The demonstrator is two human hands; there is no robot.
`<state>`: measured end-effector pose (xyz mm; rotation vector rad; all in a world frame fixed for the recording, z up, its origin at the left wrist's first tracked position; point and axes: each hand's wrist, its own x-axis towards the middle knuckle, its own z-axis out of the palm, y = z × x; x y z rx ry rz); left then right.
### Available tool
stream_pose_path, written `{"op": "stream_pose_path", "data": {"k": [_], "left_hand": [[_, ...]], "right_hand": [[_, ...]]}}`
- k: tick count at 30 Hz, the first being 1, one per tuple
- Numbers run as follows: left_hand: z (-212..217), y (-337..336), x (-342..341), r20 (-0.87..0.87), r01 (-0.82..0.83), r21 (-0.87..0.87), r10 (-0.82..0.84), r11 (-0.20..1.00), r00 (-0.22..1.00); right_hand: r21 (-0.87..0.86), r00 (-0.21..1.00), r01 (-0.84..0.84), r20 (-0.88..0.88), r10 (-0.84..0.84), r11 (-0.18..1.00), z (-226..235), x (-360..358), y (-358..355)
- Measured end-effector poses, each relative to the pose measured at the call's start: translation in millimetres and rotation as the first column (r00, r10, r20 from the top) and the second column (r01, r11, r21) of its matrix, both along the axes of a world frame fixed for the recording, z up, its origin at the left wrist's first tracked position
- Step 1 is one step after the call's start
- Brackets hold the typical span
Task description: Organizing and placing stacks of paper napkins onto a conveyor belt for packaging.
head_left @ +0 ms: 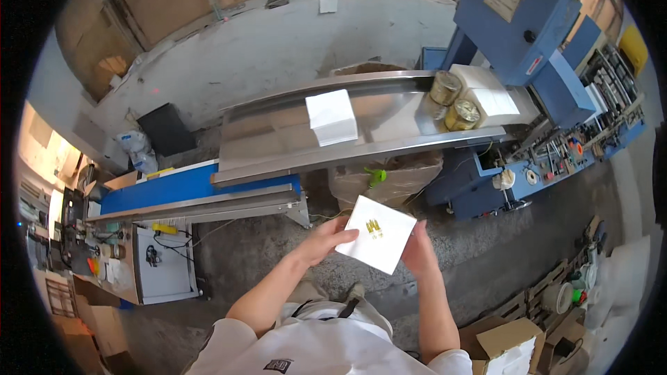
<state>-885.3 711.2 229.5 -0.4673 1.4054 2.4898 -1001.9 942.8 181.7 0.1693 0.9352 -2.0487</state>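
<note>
White shirt cloth [326, 347] lies nearest the camera, along the lower edge. Just beyond it, a square white piece with a gold motif [376, 244] is held up before the body, between both hands and turned corner-on, its printed face upward. The left hand [325, 242] grips its left corner, thumb laid flat on top and fingers beneath; that forearm slants up and inward from a bent elbow. The right hand [419, 253] stands nearly upright against the right-hand edge, its fingers mostly hidden, so how far they curl I cannot tell. Farther out, a steel table [260, 142] bears a white stack [332, 118] and two round containers [454, 101]. A blue belt [160, 191] runs at left; a blue machine [517, 24] stands at right.
</note>
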Motion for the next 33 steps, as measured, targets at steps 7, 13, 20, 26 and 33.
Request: {"op": "stream_pose_path", "data": {"k": [7, 13, 20, 26, 33], "left_hand": [[-18.2, -86.8, 109.9, -0.047, -0.253, -0.097, 0.250, 0.962, 0.967], [-34.6, -222.4, 268.4, -0.045, -0.484, -0.162, 0.483, 0.860, 0.874], [-10.8, -345.1, 440.7, -0.148, -0.755, -0.127, 0.740, 0.644, 0.656], [17.5, -414.4, 582.9, 0.018, -0.973, -0.143, 0.984, 0.180, 0.179], [-84.3, -401.4, 743.5, 0.293, -0.883, -0.429, 0.896, -0.190, -0.335]], "right_hand": [[0.124, 0.949, -0.119, -0.278, 0.149, 0.985, 13.4, 79.0, -119.4], [0.110, 0.873, -0.395, -0.263, 0.410, 0.912, 3.4, 190.2, -301.4], [0.247, 0.704, -0.603, -0.283, 0.651, 0.759, 50.2, 329.0, -504.3], [0.231, 0.518, -0.766, -0.331, 0.789, 0.599, 84.3, 446.0, -698.4], [0.003, 0.583, -0.781, -0.355, 0.731, 0.624, 41.0, 574.6, -1008.9]]}}
